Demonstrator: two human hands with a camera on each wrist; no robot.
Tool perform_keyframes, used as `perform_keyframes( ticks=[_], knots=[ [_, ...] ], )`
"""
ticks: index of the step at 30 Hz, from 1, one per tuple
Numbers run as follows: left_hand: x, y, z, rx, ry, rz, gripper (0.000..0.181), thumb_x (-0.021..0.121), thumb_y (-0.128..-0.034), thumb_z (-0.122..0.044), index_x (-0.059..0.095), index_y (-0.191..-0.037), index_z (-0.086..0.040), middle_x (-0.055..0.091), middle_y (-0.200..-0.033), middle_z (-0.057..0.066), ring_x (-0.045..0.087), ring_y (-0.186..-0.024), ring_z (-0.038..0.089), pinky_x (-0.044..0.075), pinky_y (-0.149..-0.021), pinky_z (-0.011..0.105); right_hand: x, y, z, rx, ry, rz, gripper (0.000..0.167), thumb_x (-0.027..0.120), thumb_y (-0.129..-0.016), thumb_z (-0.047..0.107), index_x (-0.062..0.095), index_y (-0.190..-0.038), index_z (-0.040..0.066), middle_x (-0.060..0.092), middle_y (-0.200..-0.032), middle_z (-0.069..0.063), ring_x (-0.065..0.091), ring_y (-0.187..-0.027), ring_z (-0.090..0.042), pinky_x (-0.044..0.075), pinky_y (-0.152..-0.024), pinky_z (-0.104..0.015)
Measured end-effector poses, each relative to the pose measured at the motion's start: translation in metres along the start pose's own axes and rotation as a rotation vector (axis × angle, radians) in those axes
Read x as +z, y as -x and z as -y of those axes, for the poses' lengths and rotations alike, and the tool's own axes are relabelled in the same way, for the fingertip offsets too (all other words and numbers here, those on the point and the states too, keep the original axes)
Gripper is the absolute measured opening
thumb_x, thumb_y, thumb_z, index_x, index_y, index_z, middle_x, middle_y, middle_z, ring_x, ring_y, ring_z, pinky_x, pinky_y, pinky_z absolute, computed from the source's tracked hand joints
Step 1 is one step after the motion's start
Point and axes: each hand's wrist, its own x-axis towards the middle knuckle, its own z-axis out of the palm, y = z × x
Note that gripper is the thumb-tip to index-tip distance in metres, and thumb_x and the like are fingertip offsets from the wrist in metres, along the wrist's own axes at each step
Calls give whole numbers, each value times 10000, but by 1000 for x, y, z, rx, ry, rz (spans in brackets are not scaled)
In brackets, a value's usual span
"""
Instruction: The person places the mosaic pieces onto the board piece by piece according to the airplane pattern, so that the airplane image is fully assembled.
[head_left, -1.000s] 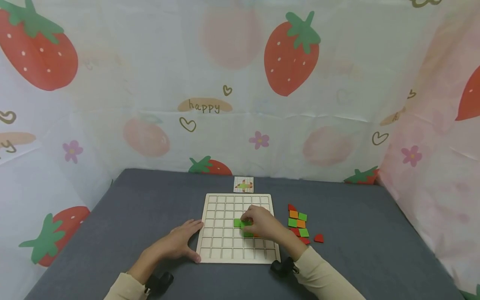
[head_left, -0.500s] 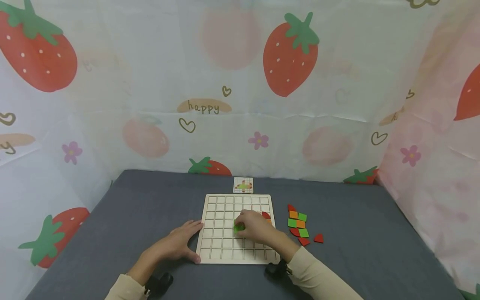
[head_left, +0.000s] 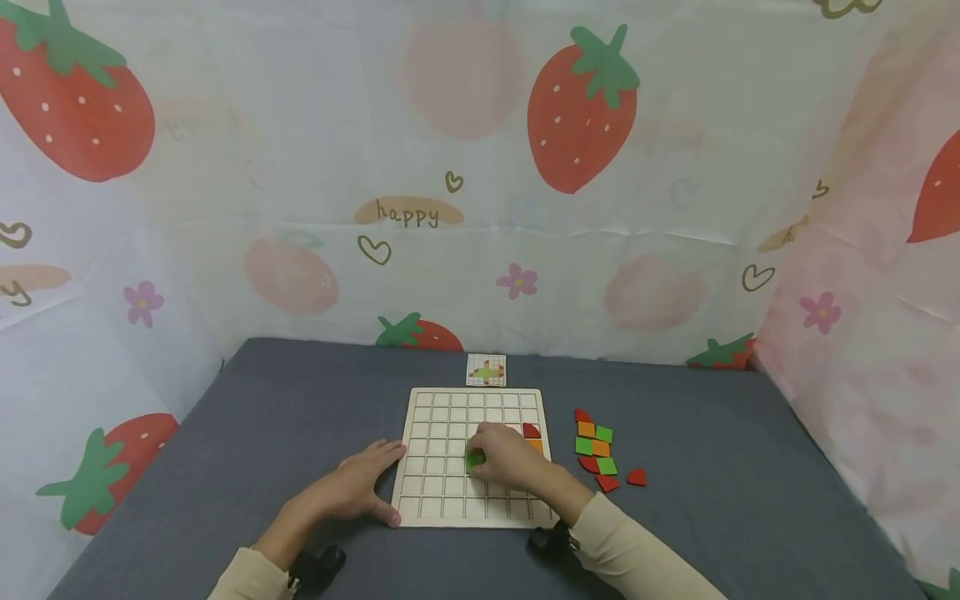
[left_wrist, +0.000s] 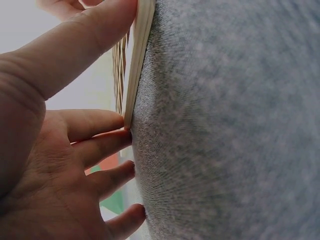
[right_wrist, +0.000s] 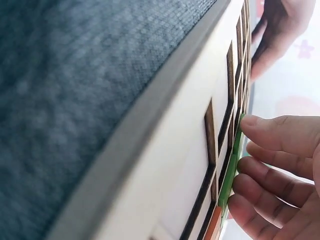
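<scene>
A pale wooden grid board [head_left: 438,507] lies on the dark grey cloth. My right hand [head_left: 512,457] is over its middle, thumb and fingertips pinching a green square tile [head_left: 473,461] at the grid. In the right wrist view, the thumb [right_wrist: 267,131] touches green on the board, with an orange tile [right_wrist: 213,224] nearer the camera. A red rounded tile [head_left: 531,431] and another orange tile [head_left: 536,445] show beyond the hand; it hides other cells. Spread along the board's left edge, my left hand [head_left: 358,483] touches it with thumb and fingers, as the left wrist view confirms.
To the right of the board, several loose red, orange and green tiles [head_left: 600,448] lie in a cluster, with one red tile [head_left: 637,477] apart. Behind the board is a small pattern card [head_left: 486,370]. A strawberry-print curtain [head_left: 585,117] encloses the table.
My right hand has shifted left and slightly toward me over the board, closing in on the green tile. The red and orange tiles at the board's right came into view. My left hand stays put.
</scene>
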Motion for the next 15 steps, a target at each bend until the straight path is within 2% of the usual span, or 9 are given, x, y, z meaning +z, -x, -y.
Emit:
perform_keyframes(
  ticks=[6,12,15],
  knots=[
    [0,-2,-1,-21,1,12,985,871,-667,-302,390,-1453,47,355,-1534,240,234,-1446,486,225,-1075,709,-1,1,1,10,-12,3,114,722,-805,67,739,-917,55,612,-818,-13,457,-718,-87,389,-623,-208],
    [0,-3,-2,-42,-4,19,987,873,-664,-303,392,-1454,40,358,-1537,229,237,-1449,476,227,-1074,711,-8,8,-4,35,-63,-18,201,731,-814,102,753,-1002,35,669,-937,-43,589,-823,-134,488,-714,-248],
    [-1,-2,-2,-39,2,15,987,873,-665,-300,390,-1455,41,356,-1537,230,233,-1449,477,222,-1077,709,-13,14,-9,50,-95,-30,237,731,-828,122,747,-1043,25,670,-968,-57,585,-811,-144,489,-700,-258]
  ],
)
